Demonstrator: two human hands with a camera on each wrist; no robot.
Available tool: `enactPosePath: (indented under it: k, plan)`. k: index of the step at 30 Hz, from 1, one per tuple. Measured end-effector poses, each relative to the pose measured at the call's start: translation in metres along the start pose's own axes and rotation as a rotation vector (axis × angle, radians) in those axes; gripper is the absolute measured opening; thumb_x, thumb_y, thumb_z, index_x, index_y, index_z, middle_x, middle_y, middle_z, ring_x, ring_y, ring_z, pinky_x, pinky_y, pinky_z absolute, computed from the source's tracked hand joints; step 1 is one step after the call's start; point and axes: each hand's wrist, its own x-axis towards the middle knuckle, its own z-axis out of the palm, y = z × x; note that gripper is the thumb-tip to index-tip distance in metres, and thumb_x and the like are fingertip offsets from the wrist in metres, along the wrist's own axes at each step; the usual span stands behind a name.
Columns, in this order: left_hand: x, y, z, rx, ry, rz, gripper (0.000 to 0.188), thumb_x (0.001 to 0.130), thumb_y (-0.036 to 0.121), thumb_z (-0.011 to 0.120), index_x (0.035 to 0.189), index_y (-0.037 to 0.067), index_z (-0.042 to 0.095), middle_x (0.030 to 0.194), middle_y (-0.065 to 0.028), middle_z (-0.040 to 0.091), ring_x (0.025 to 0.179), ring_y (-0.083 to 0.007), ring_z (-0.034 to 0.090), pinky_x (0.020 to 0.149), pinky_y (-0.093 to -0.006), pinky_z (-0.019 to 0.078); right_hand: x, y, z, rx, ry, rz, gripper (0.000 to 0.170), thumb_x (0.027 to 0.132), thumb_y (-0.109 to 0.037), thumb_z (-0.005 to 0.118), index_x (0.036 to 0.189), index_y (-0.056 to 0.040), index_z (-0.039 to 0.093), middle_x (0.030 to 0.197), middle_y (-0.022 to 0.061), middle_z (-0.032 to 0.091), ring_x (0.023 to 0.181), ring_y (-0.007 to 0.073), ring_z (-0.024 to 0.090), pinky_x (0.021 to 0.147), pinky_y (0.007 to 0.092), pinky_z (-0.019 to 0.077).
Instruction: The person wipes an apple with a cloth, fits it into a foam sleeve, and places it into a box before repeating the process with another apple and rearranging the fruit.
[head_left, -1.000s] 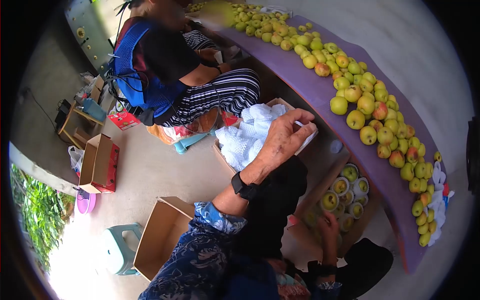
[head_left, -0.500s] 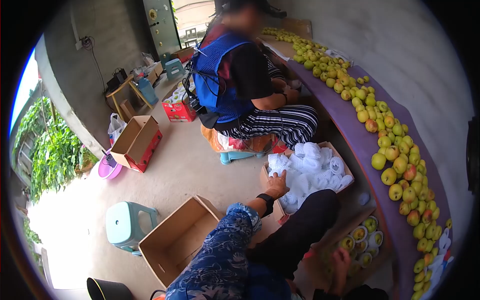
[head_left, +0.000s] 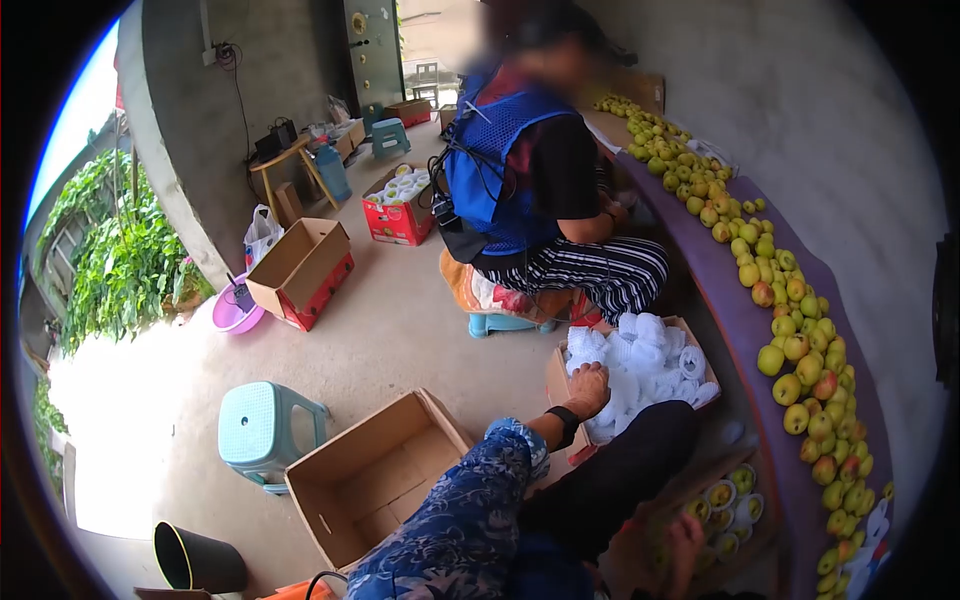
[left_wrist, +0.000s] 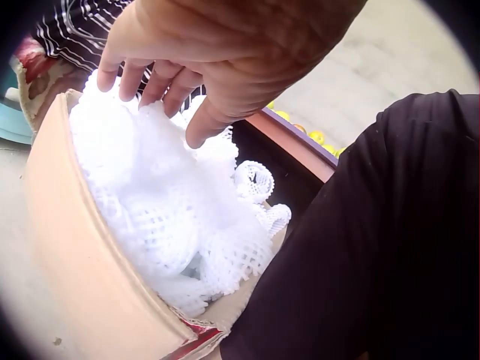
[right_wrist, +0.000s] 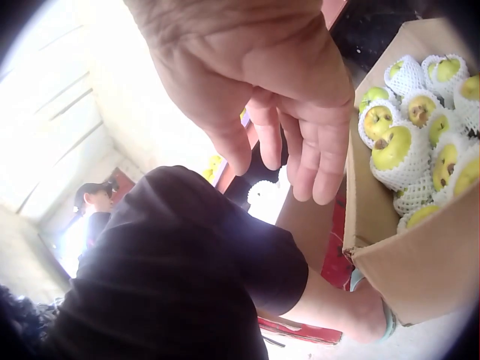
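My left hand [left_wrist: 225,60] reaches over a cardboard box [left_wrist: 97,247] heaped with white foam net sleeves [left_wrist: 165,225]. Its fingers bend loosely down, thumb apart from them, fingertips right at the top of the heap. In the head view the same hand [head_left: 590,390] lies at the box's near left side. My right hand [right_wrist: 255,90] hangs with relaxed fingers and holds nothing. Beside it stands a cardboard box [right_wrist: 420,270] of yellow-green apples [right_wrist: 391,148], each sitting in a foam net. My dark-trousered knee [head_left: 620,460] is between the two boxes.
Loose apples [head_left: 800,345] line a purple-covered table [head_left: 800,258] on the right. Ahead, a person in a blue vest [head_left: 500,170] sits on a low stool. A cardboard box [head_left: 390,470], a light-blue stool [head_left: 250,425] and a black bucket [head_left: 200,558] stand at the left.
My left hand has come down from above the box of foam nets onto the heap. The head view has swung left and up. My right hand stays low by the netted apples.
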Motion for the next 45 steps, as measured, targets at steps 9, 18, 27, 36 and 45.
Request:
enactPosePath:
  k: [9, 18, 27, 36, 45]
  plan:
    - [0.019, 0.014, -0.031, -0.726, 0.307, -0.097, 0.021, 0.081, 0.018, 0.064, 0.096, 0.004, 0.068, 0.092, -0.0139, 0.068, 0.084, -0.0292, 0.066, 0.078, -0.0378, 0.0511, 0.009, 0.023, -0.009, -0.024, -0.064, 0.063, 0.035, 0.085, -0.010, 0.064, 0.119, -0.0032, 0.056, 0.098, 0.0054, 0.060, 0.080, 0.0142, 0.060, 0.062, 0.0275, 0.0521]
    - [-0.026, 0.129, -0.112, -1.526, -0.301, 0.210, 0.023, 0.083, 0.006, 0.062, 0.106, 0.006, 0.061, 0.090, 0.0044, 0.053, 0.082, -0.0049, 0.049, 0.075, -0.0201, 0.0402, -0.001, -0.021, 0.018, 0.150, 0.040, -0.118, 0.036, 0.087, -0.009, 0.061, 0.121, -0.0037, 0.053, 0.100, 0.0053, 0.059, 0.083, 0.0135, 0.058, 0.065, 0.0271, 0.0507]
    - [-0.122, 0.194, -0.055, -0.915, -0.051, 0.502, 0.031, 0.075, 0.000, 0.058, 0.106, 0.006, 0.055, 0.091, -0.0134, 0.053, 0.075, -0.0318, 0.059, 0.069, -0.0382, 0.0487, -0.035, -0.112, 0.053, 0.066, 0.076, -0.100, 0.044, 0.094, -0.019, 0.056, 0.129, 0.0043, 0.045, 0.123, 0.0135, 0.050, 0.106, 0.0234, 0.051, 0.086, 0.0339, 0.0459]
    - [-0.150, 0.207, -0.061, -0.635, -0.109, 0.734, 0.026, 0.075, 0.003, 0.060, 0.100, 0.006, 0.053, 0.087, -0.0101, 0.055, 0.076, -0.0316, 0.062, 0.058, -0.0392, 0.0509, -0.013, -0.074, 0.034, 0.612, 0.028, -0.330, 0.048, 0.102, -0.035, 0.037, 0.129, 0.0033, 0.046, 0.127, 0.0135, 0.049, 0.116, 0.0229, 0.050, 0.098, 0.0354, 0.0410]
    - [-0.167, 0.215, -0.057, -0.399, -0.173, 0.728, 0.023, 0.074, 0.013, 0.059, 0.096, 0.007, 0.056, 0.070, -0.0085, 0.061, 0.067, -0.0301, 0.064, 0.056, -0.0354, 0.0501, -0.023, -0.078, 0.025, 0.580, -0.206, -0.238, 0.058, 0.100, -0.040, 0.038, 0.140, 0.0017, 0.034, 0.138, 0.0123, 0.041, 0.125, 0.0222, 0.044, 0.105, 0.0362, 0.0351]
